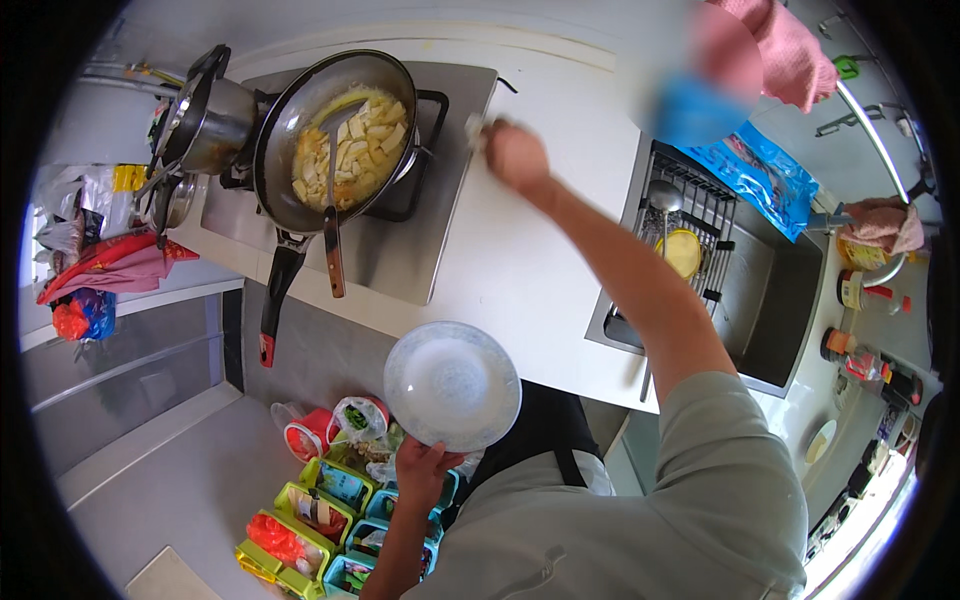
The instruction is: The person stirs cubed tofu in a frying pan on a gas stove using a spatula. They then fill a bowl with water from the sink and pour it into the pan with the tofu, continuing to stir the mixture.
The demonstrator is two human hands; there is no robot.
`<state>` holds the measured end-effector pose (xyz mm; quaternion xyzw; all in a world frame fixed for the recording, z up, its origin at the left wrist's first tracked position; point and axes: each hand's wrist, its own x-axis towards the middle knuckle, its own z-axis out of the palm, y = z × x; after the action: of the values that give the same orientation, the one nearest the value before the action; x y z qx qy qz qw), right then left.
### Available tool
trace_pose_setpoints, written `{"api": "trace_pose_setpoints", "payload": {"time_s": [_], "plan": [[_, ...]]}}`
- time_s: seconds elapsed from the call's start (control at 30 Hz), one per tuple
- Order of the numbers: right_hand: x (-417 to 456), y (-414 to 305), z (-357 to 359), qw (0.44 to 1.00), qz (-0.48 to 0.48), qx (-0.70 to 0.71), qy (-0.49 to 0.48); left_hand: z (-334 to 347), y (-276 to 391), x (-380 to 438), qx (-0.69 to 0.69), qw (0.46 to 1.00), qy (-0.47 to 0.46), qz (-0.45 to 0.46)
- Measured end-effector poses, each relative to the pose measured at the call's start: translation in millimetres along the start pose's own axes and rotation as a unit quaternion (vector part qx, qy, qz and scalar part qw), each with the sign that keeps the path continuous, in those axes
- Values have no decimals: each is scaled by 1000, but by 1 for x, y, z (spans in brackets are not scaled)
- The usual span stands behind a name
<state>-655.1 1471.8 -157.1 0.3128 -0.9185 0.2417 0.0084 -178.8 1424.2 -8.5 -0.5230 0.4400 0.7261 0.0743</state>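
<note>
My left hand (424,469) grips the near rim of an empty pale blue-and-white plate (453,386), held in front of the counter's edge. Over the white countertop, right of the stove, my right hand (516,156) is blurred and closed around something small and whitish (475,133), too blurred to name. A frying pan (281,142) on the gas stove holds pale chunks of food (364,146) in yellowish liquid. The head of a metal spatula (334,180) lies in the food, and its wooden handle rests over the pan's near rim.
A pot (217,124) stands left of the pan, whose black handle (281,274) juts past the counter edge. The sink (780,307) at right has a rack with a ladle (664,196) and a yellow lid (681,253). Bottles (862,291) stand beyond. Colored bins (300,540) sit on the floor.
</note>
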Motion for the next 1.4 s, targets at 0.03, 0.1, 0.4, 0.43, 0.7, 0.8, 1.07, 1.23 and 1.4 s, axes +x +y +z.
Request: {"api": "trace_pose_setpoints", "payload": {"time_s": [0.03, 0.1, 0.4, 0.43, 0.7, 0.8, 1.07, 1.23, 1.4], "plan": [[-34, -25, 7, 999, -5, 40, -30, -5, -4, -6, -10, 1000, 10, 4], [-111, -72, 15, 993, -46, 87, -68, -14, -9, -13, -21, 1000, 9, 2], [-225, -66, -12, 965, -238, 64, -84, -23, -8, -8, -50, 998, 5, 27], [-209, -38, -11, 975, -195, 49, -97, -25, -8, -7, -48, 998, 3, 26], [-6, 144, -89, 973, 156, -114, 122, -7, 15, 5, -8, 1000, -5, 20], [-46, 105, -60, 981, 147, -95, 81, -2, 12, 8, -31, 999, -18, 18], [-242, 28, -94, 985, -150, -13, -84, 19, 10, 30, -33, 998, -56, 14], [-102, 98, -105, 998, 25, -60, 13, 30, 17, 43, -3, 997, -82, 8], [45, 38, -95, 991, -72, 1, 109, 49, 13, 50, -1, 998, -63, -12]]}}
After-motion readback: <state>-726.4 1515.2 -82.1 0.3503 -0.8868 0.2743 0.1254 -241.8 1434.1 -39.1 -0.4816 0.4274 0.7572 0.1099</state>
